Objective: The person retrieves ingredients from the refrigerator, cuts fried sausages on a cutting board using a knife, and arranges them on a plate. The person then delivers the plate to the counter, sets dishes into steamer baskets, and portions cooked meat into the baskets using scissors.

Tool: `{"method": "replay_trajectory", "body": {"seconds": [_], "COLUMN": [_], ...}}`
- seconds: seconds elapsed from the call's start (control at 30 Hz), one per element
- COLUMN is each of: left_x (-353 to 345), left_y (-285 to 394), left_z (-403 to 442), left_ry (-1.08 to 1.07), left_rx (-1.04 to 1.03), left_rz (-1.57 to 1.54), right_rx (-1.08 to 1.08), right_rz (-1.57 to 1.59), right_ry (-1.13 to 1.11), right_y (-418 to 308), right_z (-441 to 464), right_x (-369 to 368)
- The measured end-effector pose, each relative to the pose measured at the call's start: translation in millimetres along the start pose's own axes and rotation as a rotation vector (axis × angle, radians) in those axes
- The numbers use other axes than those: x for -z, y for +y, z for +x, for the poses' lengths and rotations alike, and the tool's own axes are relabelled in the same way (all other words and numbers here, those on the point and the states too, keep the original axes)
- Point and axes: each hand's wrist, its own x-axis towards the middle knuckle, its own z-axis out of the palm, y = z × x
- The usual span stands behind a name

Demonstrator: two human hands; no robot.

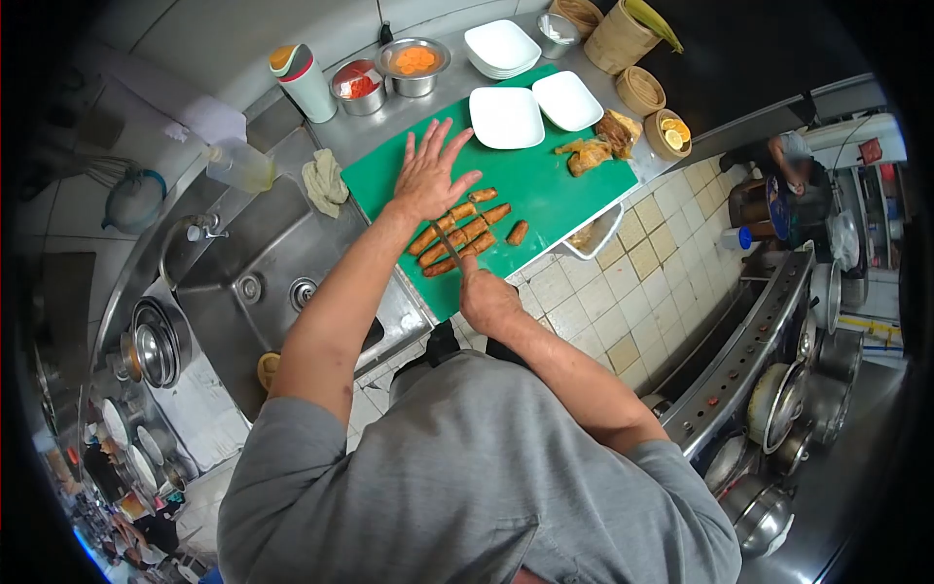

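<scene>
The largest thing near you is the steel sink (277, 243), on the left side of the green board (559, 195). On the far part of this board stand two square white plates (507, 118), one beside the other, and a stack of similar plates (501, 44) is behind them. Your left hand (425, 185) is wide open, with the fingers spread and the palm down, just beyond the rolls; it grips nothing, and I cannot tell if it touches the board. Your right hand (489, 300) is closed around the handle of the knife (447, 243). Behind the board are two steel bowls (415, 78), with orange and red pieces inside. A pale cloth (324, 183) lies at the sink's edge, beside the board. The blade of the knife lies across the brown rolls (474, 230), which are in slanted rows on the near part of the board. The smallest is one short piece (518, 233), lying apart, to the right of these rows.
</scene>
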Motion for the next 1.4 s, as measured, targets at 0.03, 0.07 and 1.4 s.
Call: {"method": "replay_trajectory", "body": {"seconds": [0.03, 0.07, 1.4], "left_x": [-2, -3, 147], "left_y": [-1, -2, 51], "left_z": [-3, -7, -570], "left_ry": [0.001, -0.018, 1.081], "left_rx": [0.001, 0.016, 1.371], "left_rz": [-0.004, 0.004, 0.203], "right_rx": [0.009, 0.018, 0.824], "right_rz": [-0.005, -0.010, -0.681], "right_ry": [0.005, 0.010, -0.246], "right_y": [1, -1, -170], "right_z": [1, 0, 152], "right_x": [-5, -6, -63]}}
